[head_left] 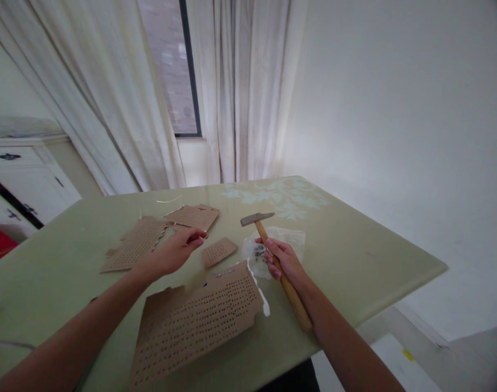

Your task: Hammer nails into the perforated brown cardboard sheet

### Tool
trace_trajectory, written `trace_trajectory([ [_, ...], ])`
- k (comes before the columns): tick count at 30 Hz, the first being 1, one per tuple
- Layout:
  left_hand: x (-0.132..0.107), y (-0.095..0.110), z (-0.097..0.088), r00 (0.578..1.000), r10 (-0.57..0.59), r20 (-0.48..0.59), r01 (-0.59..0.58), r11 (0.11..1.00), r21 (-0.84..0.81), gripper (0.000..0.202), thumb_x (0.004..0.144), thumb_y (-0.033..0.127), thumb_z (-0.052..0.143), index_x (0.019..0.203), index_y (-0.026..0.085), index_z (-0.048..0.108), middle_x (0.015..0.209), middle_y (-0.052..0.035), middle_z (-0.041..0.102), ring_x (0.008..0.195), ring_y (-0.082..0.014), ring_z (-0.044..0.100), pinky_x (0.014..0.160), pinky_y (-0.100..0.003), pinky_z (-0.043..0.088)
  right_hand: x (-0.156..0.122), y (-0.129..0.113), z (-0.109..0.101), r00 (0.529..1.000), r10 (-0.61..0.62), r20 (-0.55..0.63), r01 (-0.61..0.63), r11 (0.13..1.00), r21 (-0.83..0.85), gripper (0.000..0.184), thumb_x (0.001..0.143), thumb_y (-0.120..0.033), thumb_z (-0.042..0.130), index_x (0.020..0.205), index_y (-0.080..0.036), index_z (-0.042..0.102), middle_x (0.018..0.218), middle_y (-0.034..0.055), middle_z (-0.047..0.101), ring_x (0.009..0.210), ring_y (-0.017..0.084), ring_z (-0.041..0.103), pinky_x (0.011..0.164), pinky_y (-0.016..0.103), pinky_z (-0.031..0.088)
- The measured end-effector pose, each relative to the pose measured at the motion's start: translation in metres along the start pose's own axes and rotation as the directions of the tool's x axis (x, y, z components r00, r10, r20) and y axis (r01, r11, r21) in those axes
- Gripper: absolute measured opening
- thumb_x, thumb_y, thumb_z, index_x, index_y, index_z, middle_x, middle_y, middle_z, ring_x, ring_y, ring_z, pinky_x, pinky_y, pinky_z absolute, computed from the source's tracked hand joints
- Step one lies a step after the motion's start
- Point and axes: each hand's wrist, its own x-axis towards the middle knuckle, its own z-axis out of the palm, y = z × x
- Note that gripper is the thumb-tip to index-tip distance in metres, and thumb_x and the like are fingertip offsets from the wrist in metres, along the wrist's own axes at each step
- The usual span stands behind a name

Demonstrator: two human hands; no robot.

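My right hand [284, 258] is wrapped round the wooden handle of a hammer [292, 299], its metal head raised and pointing away from me. Behind that hand lies a clear plastic bag [291, 238] with small dark pieces in it, probably nails. My left hand [179, 249] hovers over the cardboard pieces, fingertips pinched together; whatever they hold is too small to name. Below it, nearest to me, a large cardboard sheet [203, 321] carries rows of small holes and has a white torn edge. A small punched cardboard piece [219, 251] lies between my hands.
Two more punched cardboard pieces, one on the left [136, 245] and one farther back [197, 216], lie on the pale green table [355, 245]. A thin pale strip [169, 200] rests near the far edge. Beyond are curtains [256, 98], a wall and a white cabinet [31, 174].
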Motion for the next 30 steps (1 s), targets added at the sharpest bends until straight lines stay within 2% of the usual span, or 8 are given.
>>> trace_trajectory([
  [2, -0.003, 0.03, 0.006, 0.995, 0.102, 0.015, -0.099, 0.988, -0.121, 0.025, 0.103, 0.038, 0.051, 0.111, 0.024, 0.071, 0.11, -0.004, 0.078, 0.105, -0.0223, 0.071, 0.094, -0.034, 0.055, -0.001, 0.0, 0.0, 1.0, -0.003, 0.001, 0.003, 1.0, 0.002, 0.059, 0.079, -0.063, 0.086, 0.111, -0.014, 0.078, 0.056, -0.0097, 0.056, 0.029, 0.004, 0.039, 0.027, 0.018, 0.028],
  [4, -0.007, 0.055, 0.015, 0.986, 0.161, 0.032, -0.15, 0.964, -0.218, 0.025, 0.099, 0.043, 0.056, 0.102, 0.023, 0.071, 0.098, -0.0024, 0.079, 0.093, -0.0208, 0.072, 0.083, -0.031, 0.056, -0.001, 0.0, 0.001, 1.0, -0.005, -0.001, 0.005, 1.0, 0.001, 0.059, 0.08, -0.063, 0.086, 0.112, -0.014, 0.078, 0.057, -0.0097, 0.056, 0.029, 0.004, 0.04, 0.027, 0.017, 0.028],
  [7, -0.01, 0.075, 0.028, 0.979, 0.195, 0.058, -0.167, 0.933, -0.319, 0.023, 0.094, 0.043, 0.062, 0.095, 0.022, 0.07, 0.089, -0.0025, 0.079, 0.083, -0.0201, 0.073, 0.074, -0.029, 0.054, -0.001, -0.001, 0.001, 1.0, -0.005, -0.002, 0.005, 1.0, -0.002, 0.061, 0.079, -0.064, 0.086, 0.113, -0.014, 0.078, 0.057, -0.0098, 0.057, 0.029, 0.004, 0.041, 0.027, 0.017, 0.03],
  [12, -0.011, 0.076, 0.039, 0.974, 0.209, 0.09, -0.162, 0.915, -0.371, 0.018, 0.091, 0.039, 0.067, 0.091, 0.021, 0.07, 0.088, -0.0038, 0.081, 0.082, -0.021, 0.075, 0.076, -0.031, 0.055, -0.001, -0.002, 0.001, 1.0, -0.01, -0.002, 0.01, 1.0, 0.004, 0.061, 0.077, -0.065, 0.087, 0.111, -0.014, 0.078, 0.056, -0.0101, 0.056, 0.028, 0.004, 0.042, 0.027, 0.017, 0.031],
  [30, -0.017, 0.08, 0.042, 0.975, 0.222, 0.021, -0.207, 0.934, -0.291, 0.017, 0.094, 0.036, 0.066, 0.089, 0.021, 0.073, 0.085, -0.0019, 0.08, 0.082, -0.0211, 0.073, 0.078, -0.032, 0.054, -0.001, -0.001, 0.0, 1.0, -0.011, 0.024, 0.012, 0.999, -0.031, 0.063, 0.08, -0.068, 0.084, 0.114, -0.015, 0.078, 0.057, -0.01, 0.056, 0.029, 0.004, 0.042, 0.027, 0.017, 0.03],
])
